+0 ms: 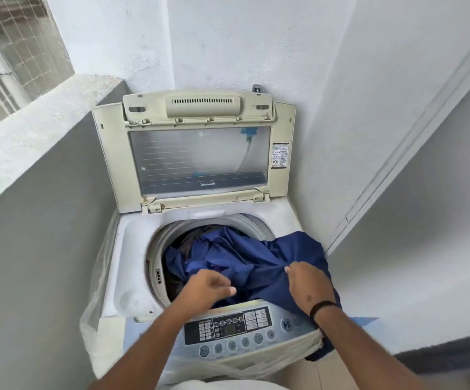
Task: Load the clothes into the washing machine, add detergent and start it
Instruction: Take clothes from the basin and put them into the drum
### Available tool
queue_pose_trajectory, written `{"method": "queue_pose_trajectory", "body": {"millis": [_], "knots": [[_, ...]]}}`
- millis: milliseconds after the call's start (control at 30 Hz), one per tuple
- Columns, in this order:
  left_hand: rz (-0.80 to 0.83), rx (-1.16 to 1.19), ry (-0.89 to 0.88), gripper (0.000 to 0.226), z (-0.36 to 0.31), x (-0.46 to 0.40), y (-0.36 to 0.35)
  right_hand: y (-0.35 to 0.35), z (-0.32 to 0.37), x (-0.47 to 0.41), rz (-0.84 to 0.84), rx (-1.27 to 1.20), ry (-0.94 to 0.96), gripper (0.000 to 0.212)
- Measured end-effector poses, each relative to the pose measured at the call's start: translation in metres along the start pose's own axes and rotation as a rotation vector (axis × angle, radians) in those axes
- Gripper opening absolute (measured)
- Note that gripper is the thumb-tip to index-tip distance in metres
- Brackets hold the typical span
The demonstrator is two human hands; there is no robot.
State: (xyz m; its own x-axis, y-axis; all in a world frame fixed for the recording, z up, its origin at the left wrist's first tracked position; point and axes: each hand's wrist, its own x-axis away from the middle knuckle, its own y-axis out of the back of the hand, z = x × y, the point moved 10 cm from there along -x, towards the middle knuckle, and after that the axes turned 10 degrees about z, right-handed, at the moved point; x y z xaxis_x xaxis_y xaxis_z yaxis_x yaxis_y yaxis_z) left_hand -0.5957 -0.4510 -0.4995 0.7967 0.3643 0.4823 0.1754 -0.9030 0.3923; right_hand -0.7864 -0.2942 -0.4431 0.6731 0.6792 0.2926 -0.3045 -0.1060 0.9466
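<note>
Head view: top-loading washing machine (132, 249) stood with lid (197, 153) raised.
Blue garment (256, 257): lay half in the drum, draped over the machine's right rim and front right corner.
Left hand (207, 288): fingers curled, pressing the cloth at the drum's front edge.
Right hand (308, 288): gripped a bunched fold at the right rim.
Control panel (228, 329): along the front edge.
</note>
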Motion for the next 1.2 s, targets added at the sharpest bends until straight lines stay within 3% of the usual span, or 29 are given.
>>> {"method": "queue_pose_trajectory", "body": {"millis": [100, 133, 233, 333, 400, 533, 633, 700, 733, 833, 867, 900, 967, 1000, 1100, 1200], "knots": [[-0.016, 0.075, -0.020, 0.067, -0.003, 0.008, -0.011, 0.039, 0.035, 0.007, -0.103, -0.260, 0.083, 0.039], [-0.012, 0.098, 0.011, 0.069, 0.000, 0.008, -0.016, 0.051, 0.056, 0.013, -0.122, -0.359, 0.151, 0.039], [0.007, 0.087, 0.004, 0.052, 0.000, -0.001, -0.040, 0.085, 0.127, 0.038, -0.151, -0.576, 0.370, 0.042], [-0.072, 0.170, 0.010, 0.028, -0.002, -0.007, -0.041, 0.074, 0.163, 0.042, 0.028, -0.679, 0.484, 0.015], [-0.165, 0.283, 0.029, 0.027, -0.001, 0.000, -0.027, 0.065, 0.152, 0.037, 0.100, -0.718, 0.467, 0.028], [-0.400, 0.880, 0.077, 0.030, 0.012, 0.032, 0.016, 0.051, 0.079, 0.024, 0.021, -0.617, 0.303, 0.040], [-0.678, 0.992, 0.021, 0.032, 0.022, 0.065, 0.076, -0.002, 0.030, 0.023, 0.226, -0.515, 0.175, 0.059], [-0.809, 1.008, -0.058, 0.032, 0.028, 0.078, 0.111, -0.040, 0.013, 0.028, 0.338, -0.280, 0.131, 0.078], [-0.863, 1.001, -0.091, 0.031, 0.035, 0.080, 0.125, -0.049, 0.009, 0.031, 0.338, -0.180, 0.118, 0.077], [-0.881, 0.806, -0.119, 0.016, 0.041, 0.073, 0.146, -0.038, 0.020, 0.034, 0.216, -0.122, 0.135, 0.041], [-0.791, 0.712, -0.101, 0.018, 0.038, 0.064, 0.143, -0.034, 0.026, 0.033, 0.190, -0.086, 0.141, 0.026], [-0.667, 0.596, -0.068, 0.037, 0.039, 0.051, 0.132, -0.028, 0.033, 0.032, 0.178, -0.045, 0.144, 0.014], [-0.482, 0.344, -0.018, 0.071, 0.033, 0.039, 0.106, -0.025, 0.042, 0.026, 0.187, 0.016, 0.152, 0.014], [-0.452, 0.199, 0.007, 0.078, 0.029, 0.041, 0.093, -0.022, 0.046, 0.022, 0.204, 0.005, 0.155, 0.015], [-0.415, -0.123, 0.084, 0.050, 0.009, 0.059, 0.057, 0.002, 0.063, 0.015, 0.260, -0.014, 0.216, 0.014], [-0.170, -0.271, 0.218, 0.070, 0.002, 0.058, 0.010, 0.047, 0.109, 0.020, 0.215, -0.037, 0.390, 0.011]]}}
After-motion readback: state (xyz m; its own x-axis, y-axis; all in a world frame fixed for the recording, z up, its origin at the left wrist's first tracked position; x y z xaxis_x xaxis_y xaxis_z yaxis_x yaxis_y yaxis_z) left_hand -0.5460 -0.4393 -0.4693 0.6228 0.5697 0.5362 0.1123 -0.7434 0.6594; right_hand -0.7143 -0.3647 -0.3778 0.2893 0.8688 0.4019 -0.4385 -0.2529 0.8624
